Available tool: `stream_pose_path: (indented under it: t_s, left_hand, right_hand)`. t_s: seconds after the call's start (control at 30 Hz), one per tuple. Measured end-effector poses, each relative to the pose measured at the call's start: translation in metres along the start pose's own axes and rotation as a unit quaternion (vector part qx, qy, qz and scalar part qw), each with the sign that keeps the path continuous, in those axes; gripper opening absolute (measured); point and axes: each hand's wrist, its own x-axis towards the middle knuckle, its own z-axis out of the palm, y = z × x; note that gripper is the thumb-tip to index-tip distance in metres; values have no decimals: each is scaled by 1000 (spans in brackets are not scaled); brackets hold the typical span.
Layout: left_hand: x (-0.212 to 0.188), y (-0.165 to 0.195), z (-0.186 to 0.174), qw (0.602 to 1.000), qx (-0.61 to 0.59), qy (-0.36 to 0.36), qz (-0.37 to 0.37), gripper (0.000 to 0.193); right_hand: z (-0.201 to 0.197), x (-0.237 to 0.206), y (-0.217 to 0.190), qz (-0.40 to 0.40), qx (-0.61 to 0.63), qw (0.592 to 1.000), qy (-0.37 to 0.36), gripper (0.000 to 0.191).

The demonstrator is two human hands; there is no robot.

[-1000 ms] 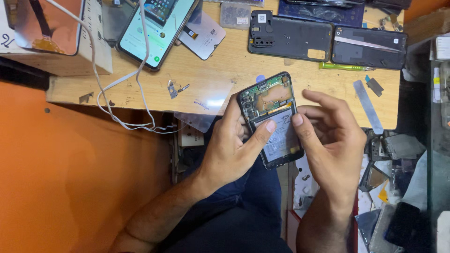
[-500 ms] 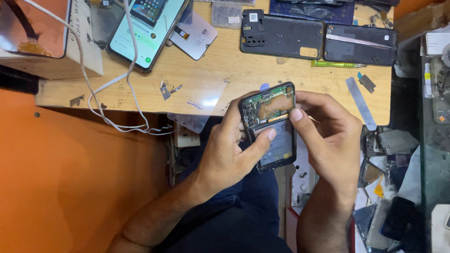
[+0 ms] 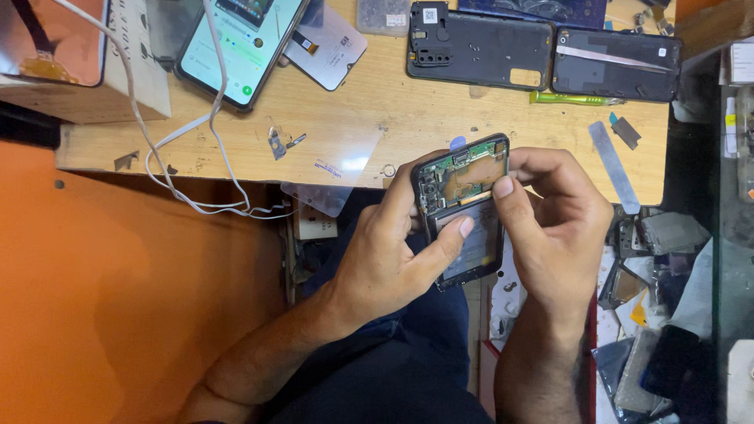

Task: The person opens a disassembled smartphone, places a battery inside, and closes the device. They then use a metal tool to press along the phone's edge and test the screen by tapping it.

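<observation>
Opened phone [image 3: 463, 212] between left hand [image 3: 393, 259] and right hand [image 3: 558, 228]. Beyond the hands: two back covers [image 3: 542, 51] on the table [image 3: 393, 118]. Left of the left hand: cable [image 3: 204, 157], phone [image 3: 239, 43].

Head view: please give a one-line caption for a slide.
Both hands, left hand and right hand, hold an opened phone above a wooden workbench.

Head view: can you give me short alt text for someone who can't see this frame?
Two bare hands hold an opened smartphone with its back removed, the left hand cradling it and the right hand pressing a thumb on its middle. Behind it, a wooden workbench carries two black back covers, a lit phone and a white cable.
</observation>
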Motion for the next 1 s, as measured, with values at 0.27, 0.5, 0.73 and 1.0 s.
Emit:
stream_pose_path:
  t_s: [0.27,0.5,0.73,1.0]
  left_hand:
    - [0,-7,0,999,-2,-5,-33,56]
    - [16,-21,14,977,-202,51,-52,49]
    - [21,-11,45,951,-294,88,-39,72]
    - [23,-9,67,985,-168,-1,36,68]
  right_hand:
    - [3,2,2,22,-6,1000,-10,19]
    - [9,-9,-23,-121,-215,968,36,42]
    - [-9,-29,-15,-306,-473,825,35,40]
    - [-60,-52,24,-256,-258,910,201,28]
